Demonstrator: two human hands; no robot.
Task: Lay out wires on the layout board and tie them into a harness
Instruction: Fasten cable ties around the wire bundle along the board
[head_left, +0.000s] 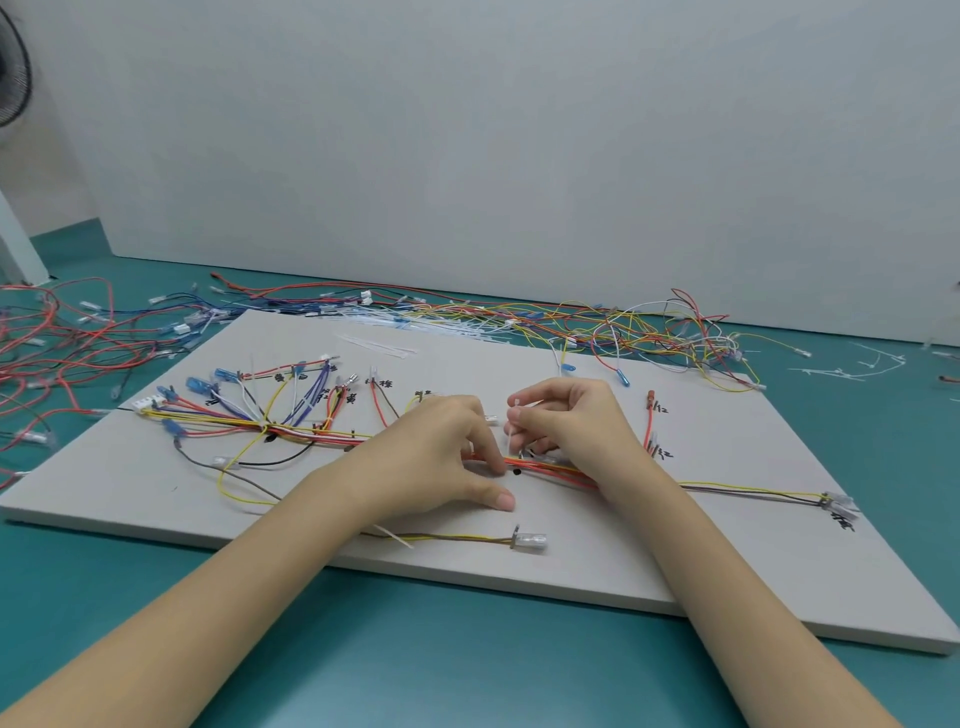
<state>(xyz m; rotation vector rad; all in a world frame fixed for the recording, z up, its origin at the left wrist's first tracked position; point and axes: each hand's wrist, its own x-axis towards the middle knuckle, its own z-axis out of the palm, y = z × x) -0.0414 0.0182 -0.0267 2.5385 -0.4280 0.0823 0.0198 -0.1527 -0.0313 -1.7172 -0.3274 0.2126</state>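
Red, orange and yellow wires (561, 470) run bundled across the middle of the grey layout board (675, 561) on the green table (415, 649). Our left hand (441, 457) pinches the bundle together while our right hand (566, 415) grips a white cable tie (511, 434) standing over it. We should keep the strands squeezed tight, thread the tail squarely, then cinch without trapping stray branches.

Head camera looks forward and down, close over the layout board (727, 545).
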